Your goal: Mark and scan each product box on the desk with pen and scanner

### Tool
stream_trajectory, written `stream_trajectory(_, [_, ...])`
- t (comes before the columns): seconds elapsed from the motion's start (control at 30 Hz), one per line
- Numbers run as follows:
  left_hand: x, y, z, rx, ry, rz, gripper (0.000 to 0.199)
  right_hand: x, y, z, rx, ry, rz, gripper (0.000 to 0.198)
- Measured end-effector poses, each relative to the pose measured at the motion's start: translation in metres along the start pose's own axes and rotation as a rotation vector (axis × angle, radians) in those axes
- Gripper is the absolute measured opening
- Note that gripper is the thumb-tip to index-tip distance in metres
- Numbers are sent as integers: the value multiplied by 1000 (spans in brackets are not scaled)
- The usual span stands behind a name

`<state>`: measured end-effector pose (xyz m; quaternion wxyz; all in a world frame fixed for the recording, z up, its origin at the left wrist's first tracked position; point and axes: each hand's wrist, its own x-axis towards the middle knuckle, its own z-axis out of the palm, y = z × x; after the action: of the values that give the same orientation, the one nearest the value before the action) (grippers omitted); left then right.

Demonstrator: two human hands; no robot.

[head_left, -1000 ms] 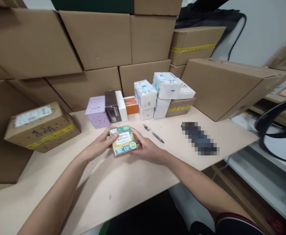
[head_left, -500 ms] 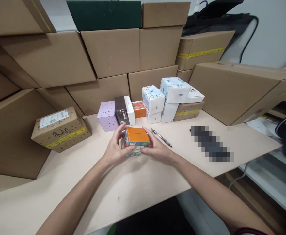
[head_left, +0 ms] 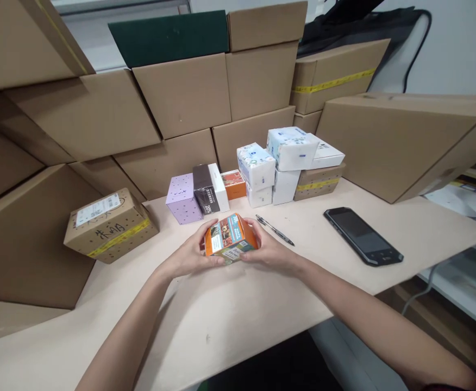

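Between my two hands is a small orange printed box (head_left: 229, 233), with a picture panel facing up and a barcode label on its near side. My left hand (head_left: 193, 252) grips its left side, thumb along the lower front. My right hand (head_left: 268, 250) grips the right side, its thumb on the front face. Whether the box rests on the table or is just above it, I cannot tell. Right beyond my right hand lies a pen (head_left: 275, 230). Behind the box stand a lilac box (head_left: 183, 202), a dark brown box (head_left: 205, 190) and an orange-red box (head_left: 233, 185).
White tissue packs (head_left: 256, 165) are stacked at the back. A black handheld device (head_left: 362, 234) lies on the table (head_left: 230, 326) at right. A taped carton (head_left: 111, 225) stands at left. Large cardboard boxes (head_left: 185, 98) wall the back; another big carton (head_left: 401, 144) stands at right.
The printed box has been turned in my hands: its plain orange face was on top, and now the picture panel is. The whole view has shifted slightly.
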<state>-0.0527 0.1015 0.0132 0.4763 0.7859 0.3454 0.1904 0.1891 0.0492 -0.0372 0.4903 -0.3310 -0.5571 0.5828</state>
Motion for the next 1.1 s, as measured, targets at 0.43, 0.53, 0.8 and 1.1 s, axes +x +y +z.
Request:
stream_trajectory(0.43, [-20, 39, 15, 592, 142, -180, 97, -9, -36, -34, -1516, 364, 230, 41])
stream_trajectory(0.53, [-29, 45, 21, 618, 88, -96, 94, -9, -34, -36, -1605, 257, 338, 30])
stream_trajectory(0.8, [-53, 70, 23, 613, -59, -112, 76, -10, -24, -29, -1081, 190, 219, 53])
stream_trajectory(1.1, [-41, 1, 21, 386, -104, -30, 135, -12, -50, -19, 197, 213, -17, 32])
